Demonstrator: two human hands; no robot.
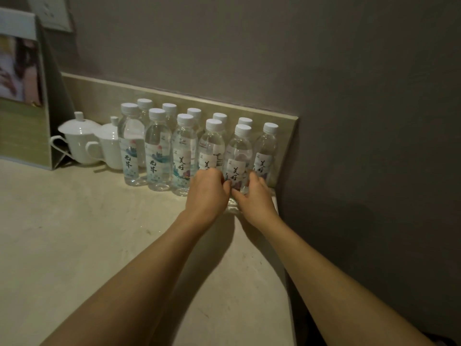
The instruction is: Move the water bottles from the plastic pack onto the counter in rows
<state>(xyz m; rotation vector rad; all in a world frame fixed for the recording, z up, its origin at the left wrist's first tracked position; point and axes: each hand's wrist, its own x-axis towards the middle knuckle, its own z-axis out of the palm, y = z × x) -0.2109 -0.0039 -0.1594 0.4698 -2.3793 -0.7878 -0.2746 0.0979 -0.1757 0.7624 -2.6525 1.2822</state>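
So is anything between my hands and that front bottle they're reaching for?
Nothing visible does. The left hand and right hand are already at the base of the front bottle, one on each side, on the counter.

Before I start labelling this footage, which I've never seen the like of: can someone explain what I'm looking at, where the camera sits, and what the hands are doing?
There is no machine here. The one picture comes from a camera worn on a person's head, looking forward and down along both bare arms. They stand at a pale counter against a grey wall. On it are clear water bottles with white caps, upright in two rows along the back edge. To the left stand two white lidded cups and a folded display card. The left hand and right hand meet round the base of one front-row bottle near the right end, fingers curled against it. Whether each grip truly closes on it is hard to tell. Some crumpled clear plastic shows between the hands.
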